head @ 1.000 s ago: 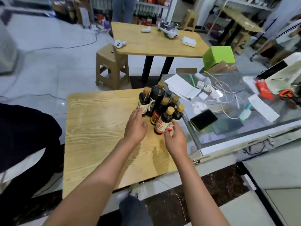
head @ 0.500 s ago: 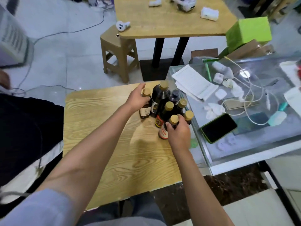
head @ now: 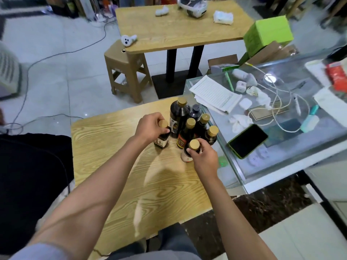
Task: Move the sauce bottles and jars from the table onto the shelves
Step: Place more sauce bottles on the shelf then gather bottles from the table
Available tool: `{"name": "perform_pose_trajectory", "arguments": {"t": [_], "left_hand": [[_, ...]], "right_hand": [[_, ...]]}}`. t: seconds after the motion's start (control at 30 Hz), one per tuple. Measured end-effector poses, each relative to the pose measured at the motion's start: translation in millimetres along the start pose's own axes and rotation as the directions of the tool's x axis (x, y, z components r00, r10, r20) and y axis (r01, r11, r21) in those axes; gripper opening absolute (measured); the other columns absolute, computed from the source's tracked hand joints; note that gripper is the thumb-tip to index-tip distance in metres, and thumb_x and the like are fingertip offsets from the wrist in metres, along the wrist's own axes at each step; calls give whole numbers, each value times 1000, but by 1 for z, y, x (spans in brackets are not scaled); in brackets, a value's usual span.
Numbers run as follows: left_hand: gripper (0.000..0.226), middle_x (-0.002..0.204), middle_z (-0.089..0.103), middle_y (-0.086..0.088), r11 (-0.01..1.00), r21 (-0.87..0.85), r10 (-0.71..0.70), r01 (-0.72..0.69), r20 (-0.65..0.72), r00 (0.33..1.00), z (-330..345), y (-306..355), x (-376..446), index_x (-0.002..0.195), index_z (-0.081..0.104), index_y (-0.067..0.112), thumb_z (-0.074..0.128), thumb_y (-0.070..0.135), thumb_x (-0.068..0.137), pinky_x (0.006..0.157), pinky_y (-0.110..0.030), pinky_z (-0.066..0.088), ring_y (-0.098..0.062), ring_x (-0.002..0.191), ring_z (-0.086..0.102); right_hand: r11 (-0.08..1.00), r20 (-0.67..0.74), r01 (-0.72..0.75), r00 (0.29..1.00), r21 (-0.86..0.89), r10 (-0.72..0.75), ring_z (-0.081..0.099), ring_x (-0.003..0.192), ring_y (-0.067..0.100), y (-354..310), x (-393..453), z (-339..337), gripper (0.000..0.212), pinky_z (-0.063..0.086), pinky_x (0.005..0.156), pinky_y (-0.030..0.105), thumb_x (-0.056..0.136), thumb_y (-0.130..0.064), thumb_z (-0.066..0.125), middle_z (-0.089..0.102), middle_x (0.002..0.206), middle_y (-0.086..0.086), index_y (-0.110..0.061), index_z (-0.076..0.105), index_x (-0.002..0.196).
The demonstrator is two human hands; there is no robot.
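Now our left hand point(head: 150, 127) and right hand point(head: 204, 158) hold two small bottles beside the tall bottle point(head: 178, 119); probably glass, heavy, slippery, so fingers curl around the necks.

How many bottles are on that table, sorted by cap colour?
Gold-capped bottles: 6, counting the one that the left hand grips, the one that the right hand grips, and the tall bottle at the back.
Dark-capped bottle: 1
Total: 7 bottles on the table.
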State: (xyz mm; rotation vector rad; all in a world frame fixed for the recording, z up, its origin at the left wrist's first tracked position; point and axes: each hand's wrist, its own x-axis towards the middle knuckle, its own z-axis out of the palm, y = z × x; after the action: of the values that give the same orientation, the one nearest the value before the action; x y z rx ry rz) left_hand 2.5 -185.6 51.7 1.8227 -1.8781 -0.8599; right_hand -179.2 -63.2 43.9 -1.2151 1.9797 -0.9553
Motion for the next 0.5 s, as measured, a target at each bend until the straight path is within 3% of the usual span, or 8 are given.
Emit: {"name": "perform_pose_trajectory", "arguments": {"t": [0.17, 0.27, 0.4, 0.5], "left_hand": [[37, 70, 65, 6, 995, 15, 96, -96, 21, 995, -17, 14, -52, 75, 65, 20, 88, 45, 60, 61, -34, 49, -14, 69, 60], [41, 64, 63, 5, 986, -34, 162, -161, 30, 986, -30, 29, -89, 70, 63, 19, 87, 49, 57, 56, -31, 45, -12, 62, 56], [42, 63, 64, 7, 953, -124, 287, -277, 70, 955, -38, 44, -141, 67, 62, 20, 88, 50, 54, 54, -30, 46, -10, 58, 56], [41, 61, 65, 9, 907, -205, 394, -368, 106, 913, -37, 59, -182, 67, 64, 19, 89, 49, 54, 53, -26, 45, -6, 56, 56]], "right_hand": [[995, -48, 8, 999, 103, -3, 61, 85, -15, -1, -36, -15, 35, 48, 75, 10, 79, -13, 78, 69, 93, -18, -22, 69, 111], [989, -68, 33, 997, 143, -24, 65, 96, -4, -11, -68, -32, 39, 50, 86, 16, 79, -12, 80, 72, 106, -10, -16, 69, 116], [997, -102, 65, 993, 38, -61, 62, 89, 3, -25, -127, -56, 35, 49, 84, 22, 76, -14, 82, 66, 92, -21, -33, 64, 100], [994, -232, 12, 973, 110, 13, 65, 92, 6, -29, -172, -76, 36, 52, 87, 25, 73, -14, 85, 69, 93, -15, -27, 64, 100]]}}
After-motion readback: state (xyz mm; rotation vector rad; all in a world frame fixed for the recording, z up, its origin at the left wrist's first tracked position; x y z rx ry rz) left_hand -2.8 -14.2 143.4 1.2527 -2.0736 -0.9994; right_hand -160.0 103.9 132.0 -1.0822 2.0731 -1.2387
